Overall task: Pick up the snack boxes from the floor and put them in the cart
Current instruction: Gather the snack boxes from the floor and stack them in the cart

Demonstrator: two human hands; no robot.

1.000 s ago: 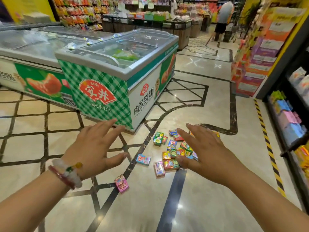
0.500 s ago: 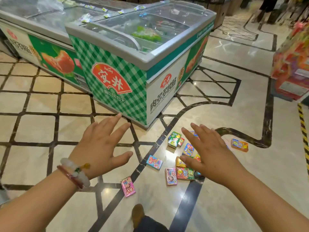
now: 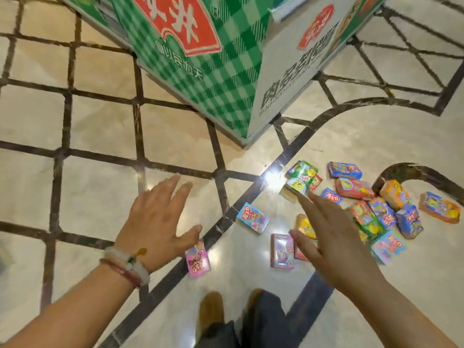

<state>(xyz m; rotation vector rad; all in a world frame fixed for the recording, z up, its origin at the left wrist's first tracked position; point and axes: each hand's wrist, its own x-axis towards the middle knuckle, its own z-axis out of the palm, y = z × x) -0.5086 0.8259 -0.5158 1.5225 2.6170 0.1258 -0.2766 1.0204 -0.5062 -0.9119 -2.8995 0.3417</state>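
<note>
Right hand (image 3: pixel 334 244) hovers spread above scattered snack boxes (image 3: pixel 364 212).

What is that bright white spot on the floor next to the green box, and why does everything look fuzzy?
Head view: the spot is lamp glare on the shiny floor, beside the green box; motion blur smears the freezer; the wide lens bends the tile lines.
</note>
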